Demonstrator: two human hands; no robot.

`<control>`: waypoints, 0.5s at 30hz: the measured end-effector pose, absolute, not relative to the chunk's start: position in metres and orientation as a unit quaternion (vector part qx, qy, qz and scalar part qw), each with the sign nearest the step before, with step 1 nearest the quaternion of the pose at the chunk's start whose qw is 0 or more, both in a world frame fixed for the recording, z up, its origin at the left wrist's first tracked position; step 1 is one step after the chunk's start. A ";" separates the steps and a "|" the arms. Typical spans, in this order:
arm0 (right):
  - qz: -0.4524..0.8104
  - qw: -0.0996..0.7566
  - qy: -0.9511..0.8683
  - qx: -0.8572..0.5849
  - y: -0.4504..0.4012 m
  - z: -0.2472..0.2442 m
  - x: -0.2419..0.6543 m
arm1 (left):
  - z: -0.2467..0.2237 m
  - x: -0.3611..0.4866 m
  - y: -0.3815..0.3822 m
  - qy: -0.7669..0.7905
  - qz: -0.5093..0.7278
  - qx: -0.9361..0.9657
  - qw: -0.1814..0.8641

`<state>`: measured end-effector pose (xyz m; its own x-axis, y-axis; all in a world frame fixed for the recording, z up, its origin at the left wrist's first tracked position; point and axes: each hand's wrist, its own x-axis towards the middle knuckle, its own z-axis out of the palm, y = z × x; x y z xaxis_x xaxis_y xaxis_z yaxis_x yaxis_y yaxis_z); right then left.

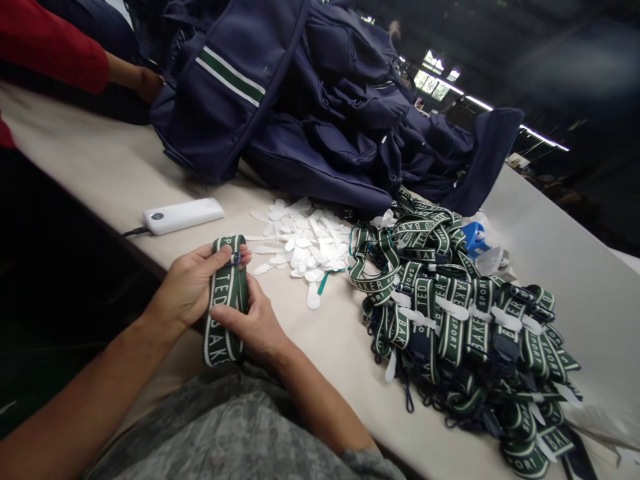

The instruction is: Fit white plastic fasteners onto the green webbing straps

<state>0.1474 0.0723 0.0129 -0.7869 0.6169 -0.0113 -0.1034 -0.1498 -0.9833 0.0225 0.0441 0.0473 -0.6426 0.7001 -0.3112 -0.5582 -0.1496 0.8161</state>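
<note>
A green webbing strap (pixel 223 320) with white edges and white lettering is folded into a flat bundle in front of my body. My left hand (pixel 187 287) grips its upper part, thumb across the front near a small dark buckle. Lower down, my right hand (pixel 257 320) clasps the same strap from the right side, its thumb lying over the lettering. Just beyond my hands lies a heap of white plastic ties (pixel 315 243). To the right is a large pile of similar folded straps (pixel 460 320), several with white ties around them.
Navy bags (pixel 320 133) are heaped along the back of the table (pixel 310 347). A white power bank (pixel 185 215) with a cable lies at the left. Another person's red sleeve (pixel 55 50) and hand reach in at upper left. A blue object (pixel 474 239) sits behind the straps.
</note>
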 end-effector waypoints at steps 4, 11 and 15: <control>0.717 0.262 -0.607 -0.221 0.071 0.007 0.144 | 0.044 0.025 0.048 0.503 0.770 0.067 0.386; 0.632 0.263 -0.663 -0.304 0.069 -0.001 0.138 | 0.027 0.024 0.058 0.526 0.782 0.095 0.320; 0.768 0.273 -0.503 -0.287 0.072 -0.004 0.137 | 0.015 0.017 0.053 0.577 0.751 0.143 0.288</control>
<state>0.1369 0.0721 -0.0044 -0.6861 0.7084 -0.1654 -0.1318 -0.3447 -0.9294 0.0171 0.0525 0.0149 -0.7935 0.5973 -0.1165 -0.2669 -0.1695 0.9487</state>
